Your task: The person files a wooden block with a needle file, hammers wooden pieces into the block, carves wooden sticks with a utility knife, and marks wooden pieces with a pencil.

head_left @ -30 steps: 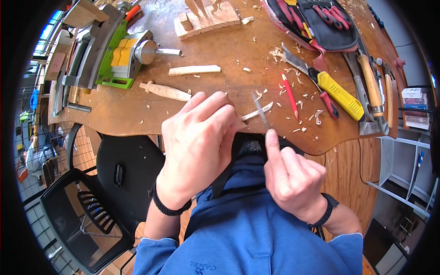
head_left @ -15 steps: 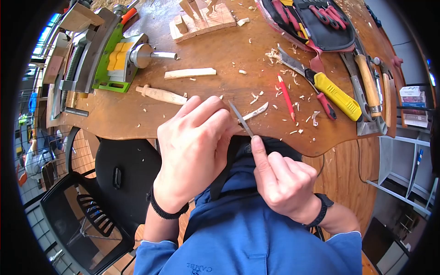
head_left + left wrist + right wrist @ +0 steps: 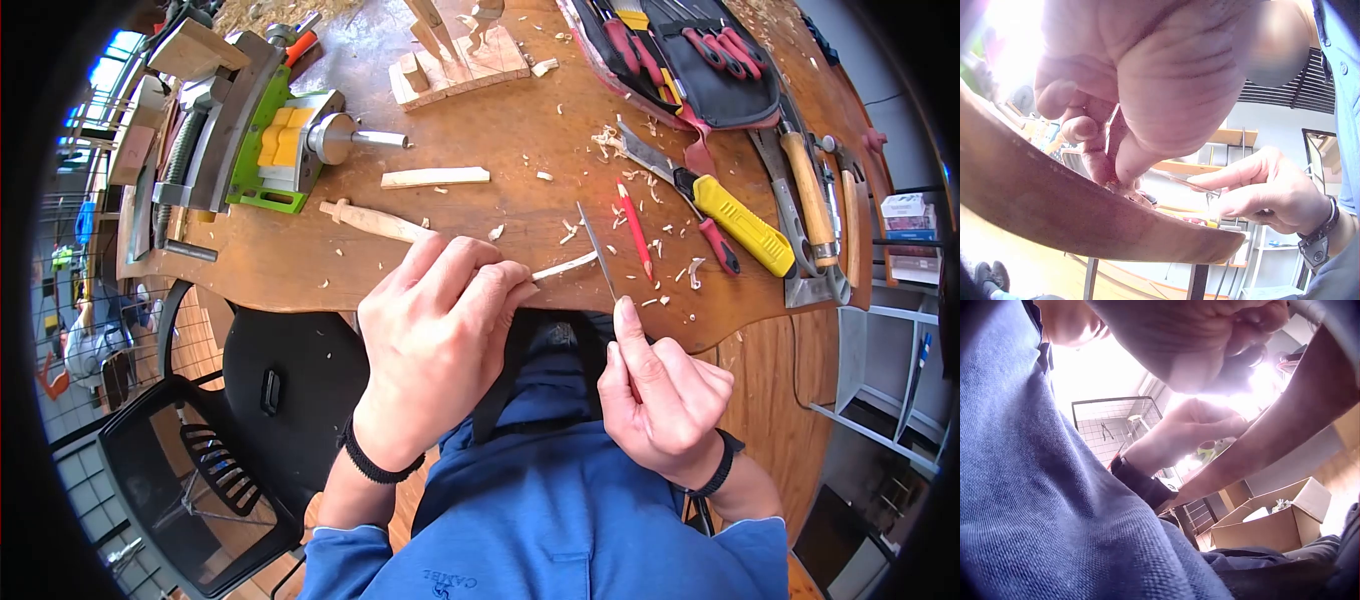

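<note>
In the head view the left hand (image 3: 435, 335) pinches a thin pale wood piece (image 3: 565, 267) at the table's front edge, its free end pointing right. The right hand (image 3: 665, 400) grips a slim grey metal tool (image 3: 598, 250), index finger laid along it. The tool's shaft stands across the wood piece's right tip; whether they touch, I cannot tell. In the left wrist view the left hand (image 3: 1147, 75) bends over the table edge, and the right hand (image 3: 1272, 190) holds the tool's end. What the right palm encloses is hidden.
On the table (image 3: 300, 262) lie a carved wooden knife shape (image 3: 375, 221), a pale strip (image 3: 435, 177), a red pencil (image 3: 635, 232), a yellow-handled cutter (image 3: 740, 225) and shavings. A green vise (image 3: 270, 150) stands left, a tool pouch (image 3: 720, 80) back right. A black chair (image 3: 290, 370) is below left.
The right hand and its tool first moved left along the wood piece, then back right to its tip. The left hand keeps its pinch. The head view has shifted slightly.
</note>
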`<state>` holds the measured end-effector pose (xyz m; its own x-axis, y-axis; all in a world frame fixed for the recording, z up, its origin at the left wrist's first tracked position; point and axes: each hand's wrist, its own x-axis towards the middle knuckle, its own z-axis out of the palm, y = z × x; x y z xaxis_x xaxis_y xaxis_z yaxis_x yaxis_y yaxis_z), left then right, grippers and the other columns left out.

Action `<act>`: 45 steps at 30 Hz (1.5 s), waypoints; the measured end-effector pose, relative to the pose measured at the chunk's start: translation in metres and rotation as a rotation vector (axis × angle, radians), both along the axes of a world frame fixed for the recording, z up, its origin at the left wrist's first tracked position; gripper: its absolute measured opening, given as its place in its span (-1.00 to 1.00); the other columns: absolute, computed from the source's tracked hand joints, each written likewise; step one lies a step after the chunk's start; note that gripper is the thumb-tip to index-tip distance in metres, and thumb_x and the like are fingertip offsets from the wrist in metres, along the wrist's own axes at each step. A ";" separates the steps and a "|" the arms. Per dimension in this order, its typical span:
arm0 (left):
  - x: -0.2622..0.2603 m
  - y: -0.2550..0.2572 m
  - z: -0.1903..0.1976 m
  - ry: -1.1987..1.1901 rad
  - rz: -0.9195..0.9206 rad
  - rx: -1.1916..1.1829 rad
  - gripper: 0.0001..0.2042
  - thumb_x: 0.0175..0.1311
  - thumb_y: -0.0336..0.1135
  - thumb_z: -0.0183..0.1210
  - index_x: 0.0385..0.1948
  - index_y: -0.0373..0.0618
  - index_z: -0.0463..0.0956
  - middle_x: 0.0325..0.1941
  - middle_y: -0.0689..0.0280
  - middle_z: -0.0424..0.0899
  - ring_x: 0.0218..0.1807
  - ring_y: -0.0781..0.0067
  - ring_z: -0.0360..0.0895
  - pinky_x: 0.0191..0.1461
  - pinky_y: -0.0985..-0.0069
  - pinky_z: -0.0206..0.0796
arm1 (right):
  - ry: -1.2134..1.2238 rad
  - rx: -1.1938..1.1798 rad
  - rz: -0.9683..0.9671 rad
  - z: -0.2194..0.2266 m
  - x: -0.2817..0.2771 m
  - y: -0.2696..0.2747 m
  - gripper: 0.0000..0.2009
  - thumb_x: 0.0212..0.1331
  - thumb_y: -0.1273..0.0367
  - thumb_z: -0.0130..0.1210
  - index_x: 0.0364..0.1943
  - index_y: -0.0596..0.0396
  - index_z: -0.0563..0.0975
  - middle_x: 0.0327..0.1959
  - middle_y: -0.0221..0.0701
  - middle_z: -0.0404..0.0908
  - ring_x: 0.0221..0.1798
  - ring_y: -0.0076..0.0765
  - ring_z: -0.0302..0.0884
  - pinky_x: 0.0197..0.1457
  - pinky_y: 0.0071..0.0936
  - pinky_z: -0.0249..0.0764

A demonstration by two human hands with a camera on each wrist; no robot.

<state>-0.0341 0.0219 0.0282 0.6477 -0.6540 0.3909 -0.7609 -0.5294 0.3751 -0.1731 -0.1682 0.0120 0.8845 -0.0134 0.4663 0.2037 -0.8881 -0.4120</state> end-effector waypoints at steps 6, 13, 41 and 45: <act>0.002 0.000 0.000 0.037 0.022 -0.019 -0.93 0.29 -0.48 0.42 -0.27 -0.14 0.71 -0.33 0.28 0.71 -0.29 0.18 0.65 -0.23 0.35 0.50 | -0.083 0.043 -0.028 -0.002 -0.002 -0.003 -0.48 0.10 0.62 0.35 0.24 0.39 0.69 -0.63 -0.49 0.31 -0.72 -0.48 0.28 -0.62 -0.42 0.35; -0.007 0.003 0.011 0.629 0.113 -0.306 -0.97 0.52 -0.51 0.31 -0.19 -0.24 0.69 -0.37 0.30 0.81 -0.37 0.61 0.64 -0.26 0.59 0.41 | -0.128 0.120 -0.109 0.004 -0.007 -0.013 -0.50 0.17 0.64 0.34 0.26 0.50 0.64 -0.65 -0.46 0.46 -0.70 -0.51 0.36 -0.58 -0.44 0.45; 0.008 0.006 0.036 0.093 -0.009 -0.456 -0.81 0.13 -0.49 0.56 -0.21 -0.17 0.83 -0.27 0.23 0.90 -0.33 0.37 0.75 -0.19 0.47 0.47 | -0.136 -0.104 -0.335 0.028 0.009 -0.063 -0.60 0.21 0.65 0.36 0.17 0.28 0.75 -0.52 -0.29 0.47 -0.57 -0.22 0.44 -0.47 -0.23 0.36; 0.015 0.007 0.016 0.135 -0.007 -0.410 -0.82 0.16 -0.50 0.51 -0.19 -0.15 0.79 -0.22 0.26 0.88 -0.31 0.28 0.69 -0.15 0.43 0.51 | -0.135 -0.229 -0.385 0.033 0.013 -0.099 -0.56 0.18 0.64 0.41 0.18 0.07 0.79 -0.38 -0.31 0.58 -0.35 -0.19 0.56 -0.21 -0.23 0.52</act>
